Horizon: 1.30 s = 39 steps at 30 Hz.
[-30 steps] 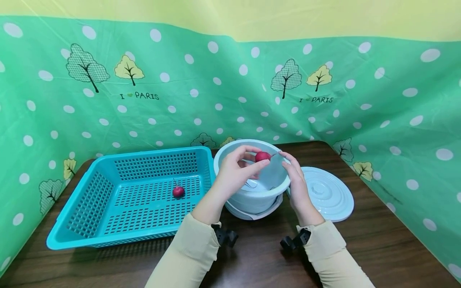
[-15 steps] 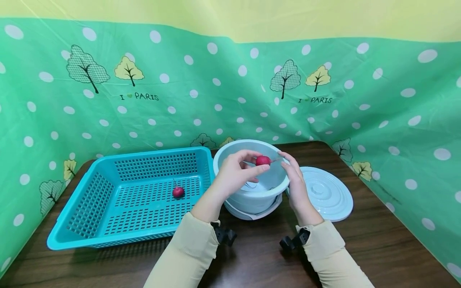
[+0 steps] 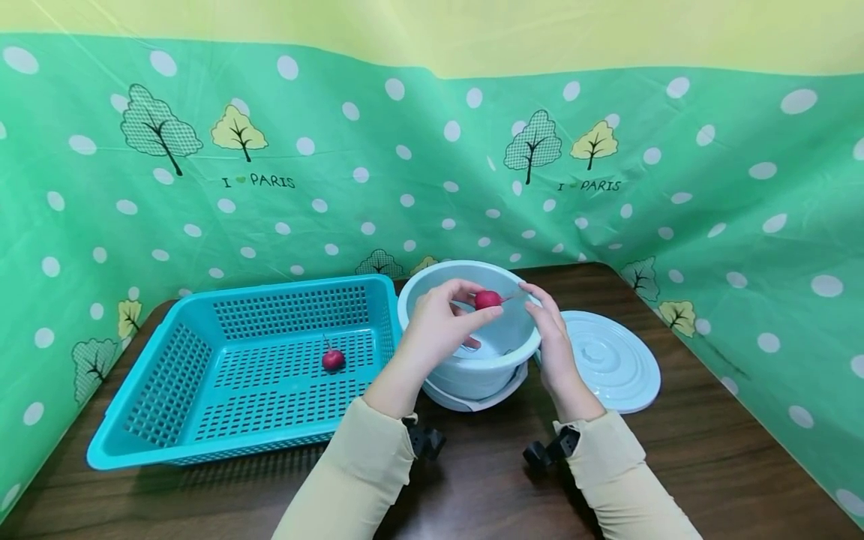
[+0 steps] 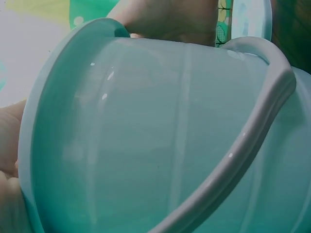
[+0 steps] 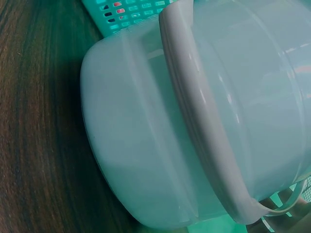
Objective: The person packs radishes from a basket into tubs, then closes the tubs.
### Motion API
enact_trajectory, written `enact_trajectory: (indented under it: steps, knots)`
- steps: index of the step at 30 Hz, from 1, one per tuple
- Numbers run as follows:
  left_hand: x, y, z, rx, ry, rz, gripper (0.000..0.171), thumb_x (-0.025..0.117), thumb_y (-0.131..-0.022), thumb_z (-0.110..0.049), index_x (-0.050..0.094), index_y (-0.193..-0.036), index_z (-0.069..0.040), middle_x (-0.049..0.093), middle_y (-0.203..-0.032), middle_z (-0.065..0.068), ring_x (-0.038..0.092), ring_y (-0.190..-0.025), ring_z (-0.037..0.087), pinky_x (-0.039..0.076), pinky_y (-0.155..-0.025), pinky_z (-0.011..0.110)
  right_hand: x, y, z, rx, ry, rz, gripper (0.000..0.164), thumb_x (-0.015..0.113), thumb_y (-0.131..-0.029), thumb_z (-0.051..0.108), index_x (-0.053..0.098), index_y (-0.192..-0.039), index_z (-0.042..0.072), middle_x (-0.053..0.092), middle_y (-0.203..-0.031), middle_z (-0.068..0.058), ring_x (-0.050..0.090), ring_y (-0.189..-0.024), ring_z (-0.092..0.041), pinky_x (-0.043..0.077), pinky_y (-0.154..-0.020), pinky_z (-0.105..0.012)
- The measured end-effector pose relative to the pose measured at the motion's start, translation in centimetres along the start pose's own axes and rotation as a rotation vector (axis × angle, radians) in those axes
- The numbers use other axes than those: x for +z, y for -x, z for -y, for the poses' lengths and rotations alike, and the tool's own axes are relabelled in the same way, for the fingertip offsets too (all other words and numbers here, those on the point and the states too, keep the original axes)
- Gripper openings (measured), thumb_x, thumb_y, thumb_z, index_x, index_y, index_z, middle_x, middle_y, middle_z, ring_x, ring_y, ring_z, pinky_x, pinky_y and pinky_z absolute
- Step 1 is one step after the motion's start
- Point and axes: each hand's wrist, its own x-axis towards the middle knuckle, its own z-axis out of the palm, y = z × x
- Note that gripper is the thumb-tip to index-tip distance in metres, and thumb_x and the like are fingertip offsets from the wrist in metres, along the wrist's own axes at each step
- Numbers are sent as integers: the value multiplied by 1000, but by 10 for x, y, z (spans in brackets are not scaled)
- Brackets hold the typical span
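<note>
My left hand (image 3: 437, 324) pinches a round red radish (image 3: 487, 300) between thumb and fingers, over the mouth of a pale blue bucket (image 3: 472, 379). The radish's thin root points right, toward my right hand. At the bucket's right side my right hand (image 3: 557, 349) holds the rim, its thumb near the root tip; whether it touches the root I cannot tell. In the left wrist view the bucket wall (image 4: 141, 136) and its grey handle (image 4: 218, 179) fill the picture. The right wrist view shows the wall (image 5: 131, 111) and handle (image 5: 201, 111); the radish is hidden there.
A turquoise perforated basket (image 3: 270, 442) stands left of the bucket, with another radish (image 3: 333, 360) inside. A pale blue round lid (image 3: 610, 360) lies right of the bucket on the dark wooden table (image 3: 472, 487). A green dotted curtain (image 3: 432, 157) hangs behind.
My left hand has lowered the radish slightly and shifted it a little left. The right hand has stayed at the bucket's rim.
</note>
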Motion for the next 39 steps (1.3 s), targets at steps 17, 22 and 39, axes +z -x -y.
enact_trajectory:
  steps: [17, 22, 39]
  knots:
    - [3, 0, 1, 11, -41, -63, 45, 77, -88, -27, 59, -126, -15, 63, -121, 5, 67, -63, 15, 59, -64, 34, -1, 0, 0, -7, 1, 2, 50, 31, -104, 36, 37, -150, 19, 25, -161, -3, 21, -144, -28, 17, -118, -62]
    - [3, 0, 2, 19, -50, -57, 44, 77, -88, -28, 60, -126, -15, 63, -120, 5, 68, -60, 16, 58, -62, 30, -1, 1, 0, -10, -3, 2, 49, 32, -104, 35, 37, -150, 19, 26, -160, -3, 22, -144, -28, 18, -117, -61]
    - [3, 5, 5, 80, -15, -62, 35, 72, -91, -29, 63, -122, -14, 65, -111, 6, 68, -67, 22, 57, -60, 31, -1, 0, -1, -17, -11, 9, 49, 32, -105, 34, 37, -150, 17, 26, -160, -2, 25, -144, -27, 20, -118, -57]
